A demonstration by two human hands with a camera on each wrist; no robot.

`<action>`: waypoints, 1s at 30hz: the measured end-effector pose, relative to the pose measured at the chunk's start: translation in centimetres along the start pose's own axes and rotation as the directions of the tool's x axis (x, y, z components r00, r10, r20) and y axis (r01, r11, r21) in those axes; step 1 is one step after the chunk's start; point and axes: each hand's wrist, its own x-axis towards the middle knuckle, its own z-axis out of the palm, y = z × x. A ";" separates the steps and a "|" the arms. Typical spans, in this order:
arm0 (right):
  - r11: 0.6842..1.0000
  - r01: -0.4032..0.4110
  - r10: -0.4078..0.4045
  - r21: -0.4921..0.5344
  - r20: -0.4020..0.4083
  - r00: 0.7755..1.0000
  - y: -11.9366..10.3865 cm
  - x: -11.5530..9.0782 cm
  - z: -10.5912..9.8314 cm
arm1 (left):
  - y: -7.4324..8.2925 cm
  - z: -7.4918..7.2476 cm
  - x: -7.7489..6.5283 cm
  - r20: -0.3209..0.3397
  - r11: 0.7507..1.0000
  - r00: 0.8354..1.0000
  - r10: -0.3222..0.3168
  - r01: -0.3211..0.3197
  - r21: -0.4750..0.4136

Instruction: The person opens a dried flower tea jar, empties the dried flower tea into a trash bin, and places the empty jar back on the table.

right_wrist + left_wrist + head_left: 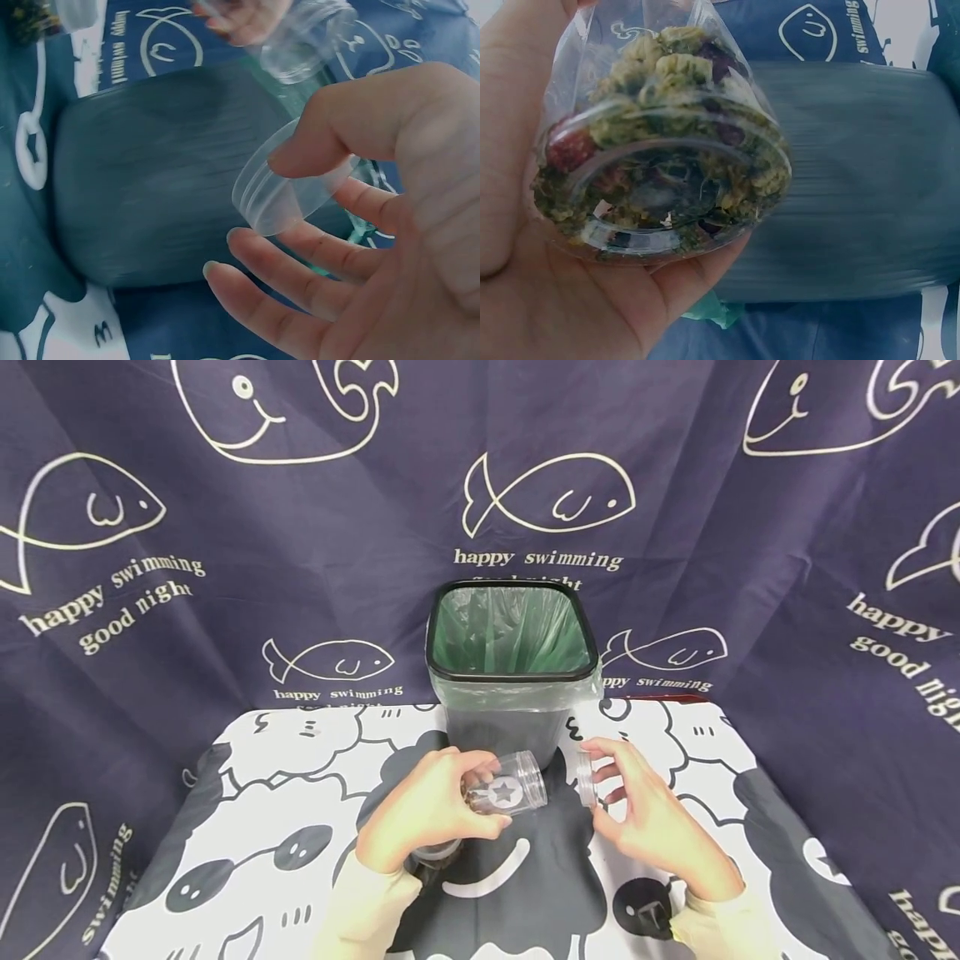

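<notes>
My left hand [423,806] grips a clear plastic jar [525,777] with a star label, lying on its side, its uncapped mouth toward the right. Through the jar's base in the left wrist view, dried flower tea [679,71] shows, pale yellow blossoms with a few dark red pieces. Between thumb and fingers, my right hand [645,810] pinches a clear ridged screw lid [259,195]. A short gap separates lid from jar mouth. Below my left wrist stands another jar [437,854], partly hidden by the hand.
Behind both hands a dark grey trash bin [498,731] stands on the table, lined with a green translucent bag [517,627]. A cartoon-sheep cloth [277,810] covers the table. Navy fish-print curtains [337,552] close off the back and sides.
</notes>
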 end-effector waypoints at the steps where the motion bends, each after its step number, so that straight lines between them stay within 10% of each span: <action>1: 1.000 -0.004 0.004 -0.008 0.011 1.000 0.2 -0.2 0.1 | 0.0 0.0 0.0 -0.004 1.000 1.000 0.007 -0.007 0.000; 30: 0.949 -0.130 0.183 -0.288 0.167 0.969 3.3 -4.4 4.9 | 0.1 -1.0 -0.1 -0.042 0.999 0.998 0.037 -0.036 0.028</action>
